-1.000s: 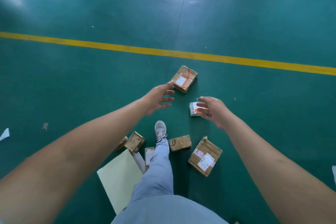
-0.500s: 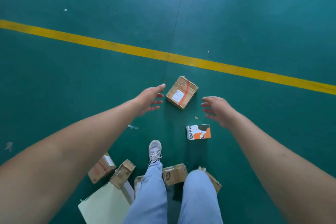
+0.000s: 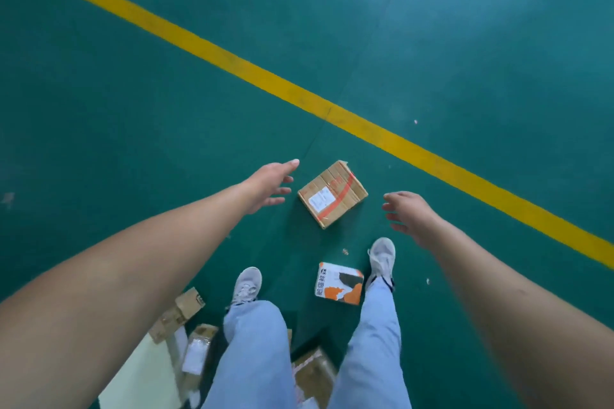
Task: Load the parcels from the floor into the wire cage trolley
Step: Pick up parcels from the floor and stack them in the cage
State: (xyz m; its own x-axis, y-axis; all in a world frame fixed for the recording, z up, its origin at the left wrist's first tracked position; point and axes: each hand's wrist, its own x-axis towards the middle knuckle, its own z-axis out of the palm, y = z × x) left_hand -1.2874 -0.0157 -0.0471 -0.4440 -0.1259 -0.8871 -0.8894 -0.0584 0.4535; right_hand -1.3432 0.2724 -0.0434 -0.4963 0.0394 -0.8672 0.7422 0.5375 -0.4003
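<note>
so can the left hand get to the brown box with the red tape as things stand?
Probably yes. The left hand is open and empty beside the brown box, with only bare green floor between them. The right hand flanks the other side.

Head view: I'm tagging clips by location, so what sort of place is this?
Probably a warehouse or parcel depot: a painted green floor with a yellow line, and taped, labelled cardboard parcels scattered on it.

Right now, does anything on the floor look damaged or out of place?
The brown cardboard parcel with red tape has a torn, lifted far corner. The white-and-orange printed box lies right beside the right shoe, a possible trip risk.
</note>
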